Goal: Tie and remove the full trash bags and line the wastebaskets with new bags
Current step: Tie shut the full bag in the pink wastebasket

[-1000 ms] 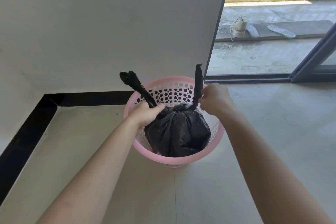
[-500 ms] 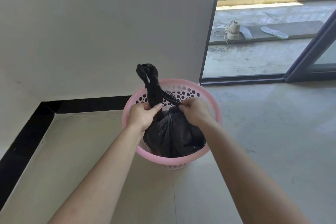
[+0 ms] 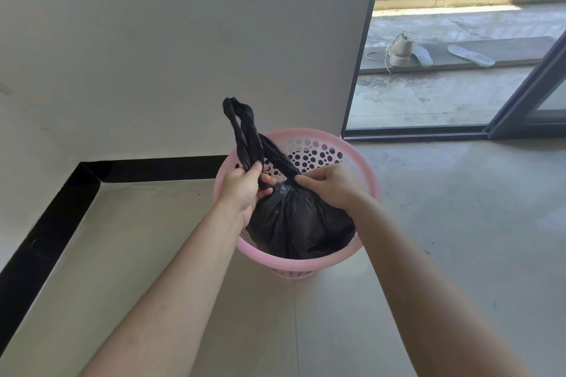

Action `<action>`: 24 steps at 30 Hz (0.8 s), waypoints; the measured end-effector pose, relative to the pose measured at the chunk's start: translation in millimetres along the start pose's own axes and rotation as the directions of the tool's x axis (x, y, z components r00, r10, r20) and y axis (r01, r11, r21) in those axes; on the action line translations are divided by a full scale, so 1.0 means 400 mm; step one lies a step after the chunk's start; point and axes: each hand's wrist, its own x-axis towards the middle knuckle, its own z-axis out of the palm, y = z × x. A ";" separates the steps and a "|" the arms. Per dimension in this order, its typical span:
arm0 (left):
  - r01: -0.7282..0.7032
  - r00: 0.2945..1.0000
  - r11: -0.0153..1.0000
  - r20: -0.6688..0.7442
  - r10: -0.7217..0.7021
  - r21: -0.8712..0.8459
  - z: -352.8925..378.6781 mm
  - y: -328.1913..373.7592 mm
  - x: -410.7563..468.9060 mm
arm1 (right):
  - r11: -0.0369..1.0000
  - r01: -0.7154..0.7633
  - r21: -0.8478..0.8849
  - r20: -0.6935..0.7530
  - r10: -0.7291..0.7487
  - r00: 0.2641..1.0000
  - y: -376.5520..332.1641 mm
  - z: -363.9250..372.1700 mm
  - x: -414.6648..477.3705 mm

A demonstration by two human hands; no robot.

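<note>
Holding bag (image 3: 300, 223), wastebasket (image 3: 306, 265) on tiles (image 3: 153, 254) (beside wall (image 3: 183, 40))

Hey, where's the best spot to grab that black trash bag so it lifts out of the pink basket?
Grip the black trash bag at its gathered neck, coming from straight above. The plastic narrows there into a firm bunch, with the twisted ends standing up over it, while the pink basket walls in the bulging body on every side.

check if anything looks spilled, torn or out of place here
Nothing spilled or torn: the black trash bag sits inside the pink wastebasket, its twisted ends held by the left hand and right hand. Only oddity: one lone shoe with loose insoles lying outside on the balcony.
</note>
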 end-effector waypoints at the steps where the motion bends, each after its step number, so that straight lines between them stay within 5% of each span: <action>1: 0.021 1.000 0.998 -0.003 -0.021 -0.052 0.002 0.006 -0.003 | 1.000 -0.005 -0.003 0.028 0.005 1.000 -0.005 -0.005 -0.006; 5: 0.061 0.998 0.972 0.016 -0.059 -0.228 -0.004 0.022 -0.008 | 0.997 -0.073 0.015 0.127 0.071 0.989 -0.011 -0.015 -0.012; 8: 0.033 0.998 0.988 0.060 -0.024 -0.149 -0.010 0.012 -0.007 | 0.999 -0.011 -0.039 0.150 0.017 0.989 -0.001 -0.008 -0.007; 14: -0.035 0.999 0.999 0.010 0.034 0.039 -0.015 0.001 0.001 | 0.956 0.073 0.284 -0.050 -0.062 0.997 -0.005 -0.007 -0.011; 24: 0.017 0.988 0.997 0.154 -0.029 0.075 -0.010 0.013 0.002 | 0.947 0.268 0.177 -0.122 -0.249 0.961 -0.007 0.007 -0.015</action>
